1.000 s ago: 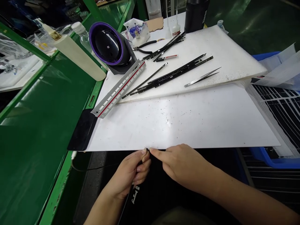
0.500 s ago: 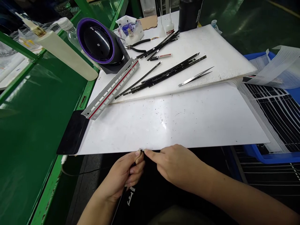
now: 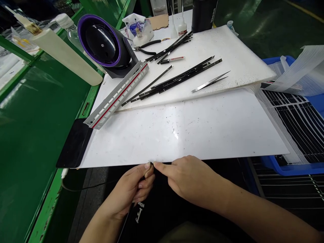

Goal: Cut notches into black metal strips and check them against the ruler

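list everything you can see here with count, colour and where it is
thin strip: one, dark, pinched at the near board edge
lower board: one, white, centre
upper board: one, white, overlapping behind it
long strips: several, black, on upper board
tweezers: one, silver, right of strips
pliers: one, black, far left
slotted rail: one, grey with red stripe, left
round device: one, black with purple rim, far left
bin: one, blue, right
left hand: pinches strip
right hand: fingertips at strip
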Demonstrator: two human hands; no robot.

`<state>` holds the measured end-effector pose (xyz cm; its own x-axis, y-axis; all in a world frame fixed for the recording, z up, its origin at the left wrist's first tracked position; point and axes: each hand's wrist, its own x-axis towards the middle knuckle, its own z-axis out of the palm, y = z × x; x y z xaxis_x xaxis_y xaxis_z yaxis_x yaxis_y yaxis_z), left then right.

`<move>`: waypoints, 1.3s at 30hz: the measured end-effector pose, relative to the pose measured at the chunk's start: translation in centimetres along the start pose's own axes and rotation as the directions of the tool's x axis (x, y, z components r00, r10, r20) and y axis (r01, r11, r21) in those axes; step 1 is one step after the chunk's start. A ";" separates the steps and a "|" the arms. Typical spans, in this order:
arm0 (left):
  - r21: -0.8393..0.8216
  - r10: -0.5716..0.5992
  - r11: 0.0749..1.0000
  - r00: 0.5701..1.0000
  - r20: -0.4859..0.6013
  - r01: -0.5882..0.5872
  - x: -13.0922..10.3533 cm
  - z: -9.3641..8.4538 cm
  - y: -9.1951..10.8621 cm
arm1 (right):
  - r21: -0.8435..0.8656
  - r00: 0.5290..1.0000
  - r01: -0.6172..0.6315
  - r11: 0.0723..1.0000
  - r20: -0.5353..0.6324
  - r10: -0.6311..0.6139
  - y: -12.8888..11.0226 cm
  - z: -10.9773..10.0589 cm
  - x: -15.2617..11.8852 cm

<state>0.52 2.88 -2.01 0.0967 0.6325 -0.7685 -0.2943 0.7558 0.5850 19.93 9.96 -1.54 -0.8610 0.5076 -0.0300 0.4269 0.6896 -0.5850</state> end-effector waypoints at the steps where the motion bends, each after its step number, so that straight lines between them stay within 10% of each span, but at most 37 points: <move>1: 0.003 0.000 1.000 1.000 -0.002 0.000 0.0 0.0 0.0 | -0.001 1.000 0.000 1.000 0.002 0.000 0.0 0.0 0.0; 39: 0.008 -0.004 1.000 1.000 -0.016 0.004 -0.1 0.2 0.2 | -0.098 1.000 -0.004 0.995 -0.004 0.004 0.0 0.7 -0.5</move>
<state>0.61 3.01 -1.81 0.0823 0.6266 -0.7750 -0.2867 0.7597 0.5837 20.18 9.30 -2.07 -0.8583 0.5123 -0.0289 0.4555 0.7348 -0.5026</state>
